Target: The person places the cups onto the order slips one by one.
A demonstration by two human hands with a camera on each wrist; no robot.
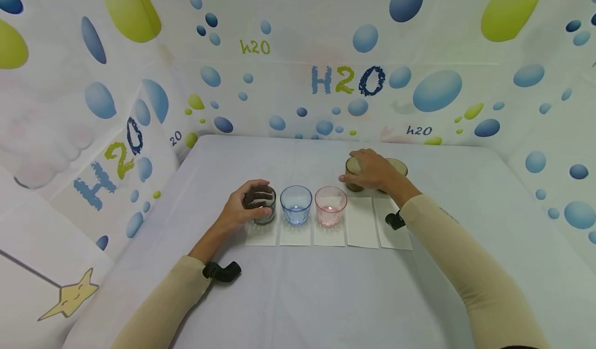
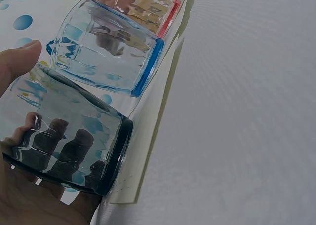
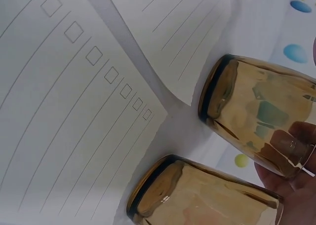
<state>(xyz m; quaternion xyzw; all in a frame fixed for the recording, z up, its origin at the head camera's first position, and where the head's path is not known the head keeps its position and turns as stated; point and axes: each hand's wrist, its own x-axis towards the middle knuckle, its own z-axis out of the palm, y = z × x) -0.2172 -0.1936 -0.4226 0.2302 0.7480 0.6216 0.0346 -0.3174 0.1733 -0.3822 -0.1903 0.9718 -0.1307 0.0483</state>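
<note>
The left hand (image 1: 242, 209) wraps the smoky glass (image 1: 262, 204) at nine o'clock of the row, while the right hand (image 1: 370, 170) grips an amber glass (image 1: 354, 176) at one o'clock; both glasses are likely rigid, slick, breakable, best held round the sides.

The head view looks forward and down from above the table (image 1: 298, 297), taking in both arms and the row of paper cards (image 1: 361, 222), seen from a moderate distance. The left wrist view sits very close beside the dark glass (image 2: 69, 136) at that row's left end, facing along it. The right wrist view hovers close over two amber glasses (image 3: 256, 111) just behind the row's right end, sharing the cards with the head view.
</note>
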